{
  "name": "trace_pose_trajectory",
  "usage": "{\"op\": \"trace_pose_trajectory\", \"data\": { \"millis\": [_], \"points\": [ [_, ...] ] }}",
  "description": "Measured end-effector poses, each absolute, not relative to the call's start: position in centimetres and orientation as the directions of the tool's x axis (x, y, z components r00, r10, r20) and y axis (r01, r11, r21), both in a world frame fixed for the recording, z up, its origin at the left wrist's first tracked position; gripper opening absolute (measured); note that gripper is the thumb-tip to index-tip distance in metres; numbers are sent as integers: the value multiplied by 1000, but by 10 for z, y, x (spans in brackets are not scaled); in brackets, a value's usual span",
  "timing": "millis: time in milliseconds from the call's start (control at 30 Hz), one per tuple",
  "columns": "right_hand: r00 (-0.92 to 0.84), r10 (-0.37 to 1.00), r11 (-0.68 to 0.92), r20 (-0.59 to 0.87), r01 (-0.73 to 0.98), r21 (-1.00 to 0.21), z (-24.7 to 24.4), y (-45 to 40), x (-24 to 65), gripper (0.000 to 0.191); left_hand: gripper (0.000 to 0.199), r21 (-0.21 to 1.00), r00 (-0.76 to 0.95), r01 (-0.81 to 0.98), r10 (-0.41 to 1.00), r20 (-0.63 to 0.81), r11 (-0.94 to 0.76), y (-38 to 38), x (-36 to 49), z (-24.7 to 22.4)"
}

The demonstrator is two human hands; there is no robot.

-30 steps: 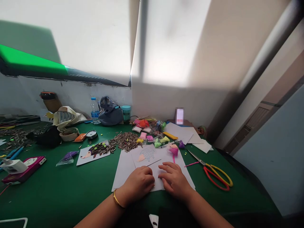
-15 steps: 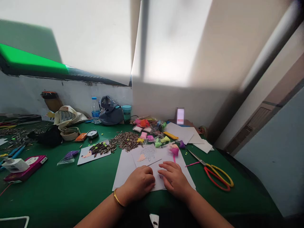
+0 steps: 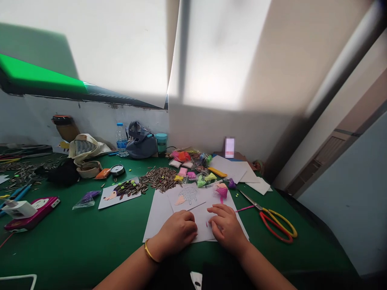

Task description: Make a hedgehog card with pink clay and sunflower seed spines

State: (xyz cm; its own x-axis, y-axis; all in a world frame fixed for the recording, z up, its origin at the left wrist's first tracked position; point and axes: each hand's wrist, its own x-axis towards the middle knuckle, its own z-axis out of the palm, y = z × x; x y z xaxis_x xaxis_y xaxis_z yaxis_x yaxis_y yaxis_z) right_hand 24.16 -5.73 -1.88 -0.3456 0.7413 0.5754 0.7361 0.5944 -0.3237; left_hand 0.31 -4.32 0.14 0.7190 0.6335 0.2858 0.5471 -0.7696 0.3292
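My left hand (image 3: 179, 230) rests on the lower part of a large white sheet (image 3: 156, 209), its fingers curled in; whether they hold anything is hidden. My right hand (image 3: 226, 229) is over the sheet's right part with bent fingers apart and nothing seen between them. Just left of its fingertips, a tiny dark pink bit (image 3: 207, 224) lies on the paper. Above my hands is a smaller sheet with a drawn hedgehog (image 3: 188, 195), its face covered in peach clay. A pink and peach lump of clay in clear wrap (image 3: 221, 191) sits at the sheet's upper right.
Large scissors (image 3: 276, 221) lie to the right, blades pointing away. A pile of striped sunflower seeds (image 3: 163, 178) and small clay packets (image 3: 191, 175) lie beyond the sheet. To the left are a seed-covered hedgehog picture (image 3: 121, 192), a purple clay bag (image 3: 88, 199) and a magenta power bank (image 3: 34, 215).
My right hand has shifted slightly right, uncovering the tiny dark pink bit on the paper. My left hand has stayed in place.
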Motion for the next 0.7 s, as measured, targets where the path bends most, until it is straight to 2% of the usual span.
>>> {"op": "trace_pose_trajectory", "data": {
  "millis": [200,300,400,467,533,633,700],
  "points": [
    [-416,712,648,566,699,-301,-18,-62,239,21,5,342,713,550,641,283,-762,-44,4,1],
    [-472,688,686,552,671,-281,-16,-63,237,28,6,341,709,554,646,284,-759,-43,4,0],
    [-457,692,677,559,679,-283,-17,-61,240,30,6,342,710,549,641,292,-763,-42,4,-1],
    [-370,738,606,565,732,-312,-19,-56,246,26,6,340,714,544,636,294,-767,-42,4,-1],
    [-224,810,456,542,822,-342,-21,-50,255,22,5,333,721,541,630,291,-773,-42,4,0],
    [-42,914,179,404,934,-309,-25,-40,266,25,9,318,723,546,627,288,-775,-43,4,1],
    [-8,957,85,291,964,-253,-25,-34,270,32,18,299,728,548,621,290,-782,-43,5,0]
  ]
}}
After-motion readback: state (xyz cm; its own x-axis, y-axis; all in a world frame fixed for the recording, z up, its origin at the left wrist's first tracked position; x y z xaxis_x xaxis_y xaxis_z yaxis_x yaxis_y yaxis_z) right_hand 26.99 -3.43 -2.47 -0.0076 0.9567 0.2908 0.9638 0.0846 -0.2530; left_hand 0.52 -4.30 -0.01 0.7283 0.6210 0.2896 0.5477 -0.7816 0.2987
